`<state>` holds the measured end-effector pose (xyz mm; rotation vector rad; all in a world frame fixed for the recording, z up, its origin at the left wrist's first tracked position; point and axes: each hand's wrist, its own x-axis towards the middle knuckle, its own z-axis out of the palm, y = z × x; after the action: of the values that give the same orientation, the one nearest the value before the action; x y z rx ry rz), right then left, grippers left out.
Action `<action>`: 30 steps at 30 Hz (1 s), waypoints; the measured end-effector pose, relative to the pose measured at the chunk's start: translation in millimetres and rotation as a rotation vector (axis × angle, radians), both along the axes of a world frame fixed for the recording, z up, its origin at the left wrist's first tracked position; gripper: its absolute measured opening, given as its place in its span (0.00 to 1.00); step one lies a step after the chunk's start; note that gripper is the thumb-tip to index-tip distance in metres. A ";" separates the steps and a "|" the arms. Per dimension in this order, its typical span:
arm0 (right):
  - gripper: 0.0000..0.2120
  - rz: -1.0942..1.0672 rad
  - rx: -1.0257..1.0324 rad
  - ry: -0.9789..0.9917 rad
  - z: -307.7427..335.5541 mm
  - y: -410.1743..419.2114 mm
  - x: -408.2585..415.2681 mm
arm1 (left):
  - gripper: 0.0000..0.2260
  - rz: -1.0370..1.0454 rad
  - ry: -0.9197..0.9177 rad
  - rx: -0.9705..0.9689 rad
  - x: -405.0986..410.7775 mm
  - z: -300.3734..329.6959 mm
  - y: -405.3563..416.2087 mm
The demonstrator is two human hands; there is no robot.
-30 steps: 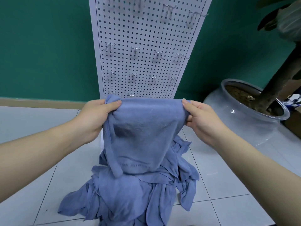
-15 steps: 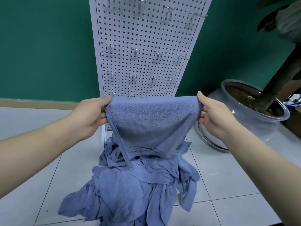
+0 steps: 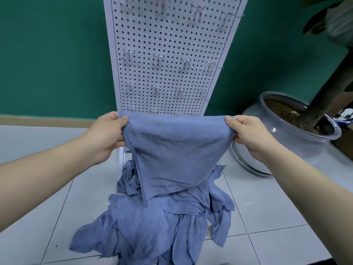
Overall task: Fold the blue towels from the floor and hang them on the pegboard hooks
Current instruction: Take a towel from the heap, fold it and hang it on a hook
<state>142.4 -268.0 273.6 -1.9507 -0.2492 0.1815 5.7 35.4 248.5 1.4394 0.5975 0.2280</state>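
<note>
My left hand pinches the upper left corner of a blue towel, thumb on top and fingers curled behind the cloth; my right hand pinches the upper right corner the same way. Between them the top edge runs nearly level and taut, directly in front of the lowest part of the white pegboard. The towel hangs folded, its soft terry face toward me, narrowing as it drops, with a stitched hem down its left side. Near its lower end is a swoosh line over the grey lettering "YOGA FITNESS". Its bottom edge meets the pile of blue towels heaped on the pale tiled floor at the foot of the pegboard, crumpled and spreading toward me. Above the held towel, rows of metal hooks stick out of the pegboard, all bare. Behind the pegboard is a green wall. To the right of the pegboard stands a large glazed plant pot with a dark trunk rising from its soil.
</note>
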 end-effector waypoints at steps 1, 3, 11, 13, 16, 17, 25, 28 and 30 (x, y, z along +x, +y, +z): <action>0.19 -0.002 -0.006 0.007 0.9 0.8 -0.6 | 0.09 -0.004 0.013 0.000 -0.3 -0.4 -0.6; 0.25 -0.013 0.005 0.024 2.0 2.4 -0.8 | 0.10 -0.015 0.035 -0.018 -0.4 0.1 -1.0; 0.15 -0.016 0.280 0.314 14.3 2.1 -1.6 | 0.04 -0.203 -0.014 -0.044 -0.2 6.3 -1.1; 0.10 0.058 0.326 0.325 16.0 -0.1 -0.5 | 0.08 -0.212 -0.008 0.004 -1.0 5.5 -0.1; 0.13 0.087 0.305 0.276 16.0 -2.6 0.7 | 0.08 -0.142 0.047 0.143 -0.1 -0.8 2.8; 0.13 0.070 0.291 0.252 15.3 -3.3 1.1 | 0.07 -0.108 0.065 0.166 0.2 -3.5 4.2; 0.09 -0.026 0.200 0.150 11.6 -7.0 3.7 | 0.05 -0.062 0.289 0.059 1.0 -13.6 14.0; 0.16 -0.068 0.132 0.099 7.6 -7.6 6.2 | 0.05 -0.104 0.310 -0.043 0.5 -12.7 10.1; 0.21 -0.097 0.079 0.066 5.4 -9.2 7.6 | 0.05 -0.085 0.249 -0.133 2.2 -11.2 8.9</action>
<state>150.0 -277.2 279.0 -1.8701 -0.1168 0.1697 7.9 44.3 237.3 1.3698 0.7375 -0.0591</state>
